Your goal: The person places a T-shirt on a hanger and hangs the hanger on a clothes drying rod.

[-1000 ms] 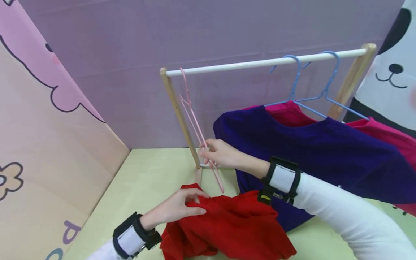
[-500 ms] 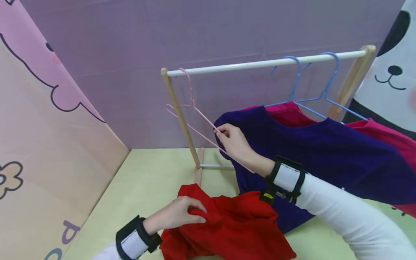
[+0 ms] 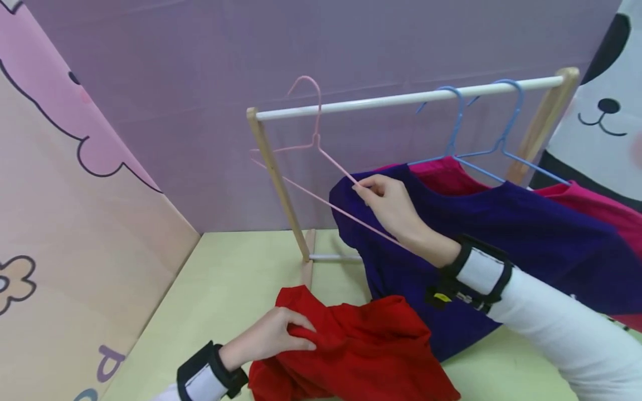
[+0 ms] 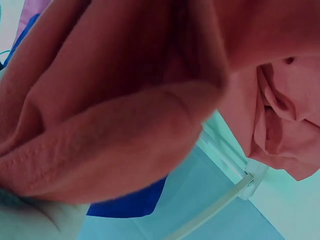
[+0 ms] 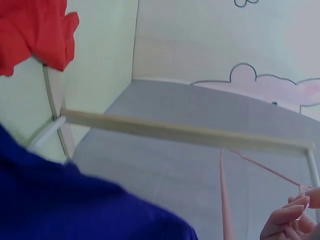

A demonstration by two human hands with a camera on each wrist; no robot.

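Note:
My right hand (image 3: 393,206) pinches the sloping shoulder of a thin pink clothes hanger (image 3: 337,162) between thumb and fingers. The hanger's hook rises above the white rail (image 3: 361,103), and its left end passes behind the wooden upright. In the right wrist view the fingers (image 5: 292,215) curl at the hanger's arm. Lower left, my left hand (image 3: 273,334) pinches a fold of a crumpled red garment (image 3: 361,348) lying on the table. Red cloth (image 4: 120,135) fills much of the left wrist view and hides most of that hand.
A dark blue shirt (image 3: 451,234) and a pink-red shirt (image 3: 602,206) hang on blue hangers (image 3: 457,122) from the rail's right half. Wooden uprights (image 3: 278,184) hold up the rack. Pale yellow-green table (image 3: 225,267) surface extends left, up to a printed side wall (image 3: 100,223).
My right hand has moved up and right with the pink hanger, turning it broadside and lifting its hook off the rail. The left hand stays at the red garment, slightly lower.

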